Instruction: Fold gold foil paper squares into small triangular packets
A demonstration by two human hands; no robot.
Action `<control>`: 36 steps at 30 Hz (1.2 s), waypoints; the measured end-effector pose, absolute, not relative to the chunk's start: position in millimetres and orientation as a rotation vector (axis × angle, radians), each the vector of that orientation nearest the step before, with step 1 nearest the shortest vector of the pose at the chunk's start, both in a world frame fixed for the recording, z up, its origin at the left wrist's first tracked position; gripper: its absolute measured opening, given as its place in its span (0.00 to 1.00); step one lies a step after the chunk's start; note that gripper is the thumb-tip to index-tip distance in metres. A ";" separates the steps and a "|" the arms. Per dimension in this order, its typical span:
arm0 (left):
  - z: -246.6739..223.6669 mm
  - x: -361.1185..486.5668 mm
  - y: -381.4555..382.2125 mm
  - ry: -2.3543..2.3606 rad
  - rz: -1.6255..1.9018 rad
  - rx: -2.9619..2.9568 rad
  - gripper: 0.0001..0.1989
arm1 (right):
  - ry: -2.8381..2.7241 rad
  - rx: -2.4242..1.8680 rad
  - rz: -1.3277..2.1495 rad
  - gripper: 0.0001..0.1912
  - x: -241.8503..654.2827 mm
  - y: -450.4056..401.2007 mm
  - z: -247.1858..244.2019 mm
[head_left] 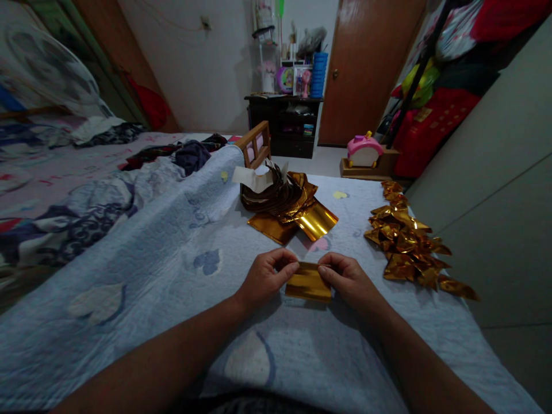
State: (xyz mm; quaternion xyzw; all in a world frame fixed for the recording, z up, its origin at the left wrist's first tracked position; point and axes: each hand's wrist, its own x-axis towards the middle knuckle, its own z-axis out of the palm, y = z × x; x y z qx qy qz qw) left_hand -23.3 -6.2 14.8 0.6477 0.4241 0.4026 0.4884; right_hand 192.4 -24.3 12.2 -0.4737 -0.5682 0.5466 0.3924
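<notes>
A sheet of shiny gold foil paper (309,286) is stretched between my two hands, just above the bedspread. My left hand (272,270) pinches its upper left corner between thumb and fingers. At the upper right corner, my right hand (343,273) grips it the same way. The sheet's top edge looks folded or curled over. Beyond my hands lies a loose stack of gold foil sheets (319,219), some fanned out towards me. To the right is a heap of folded gold foil pieces (403,241) with pointed ends.
A light blue bedspread (181,322) with heart shapes covers the surface under my hands. A wooden bed-end (254,141) rises behind the stack. Rumpled clothes (107,201) lie on the left, a pale cabinet (495,218) stands close on the right, and a pink toy (364,150) sits farther back.
</notes>
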 end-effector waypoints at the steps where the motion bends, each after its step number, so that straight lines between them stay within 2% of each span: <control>1: 15.1 -23.3 -6.2 1.032 0.977 1.575 0.08 | -1.441 -1.205 1.390 0.14 192.5 -24.4 12.1; 36: 13.2 -23.3 -5.8 1.050 0.963 1.571 0.09 | -1.487 -1.230 1.338 0.14 192.6 -23.8 13.2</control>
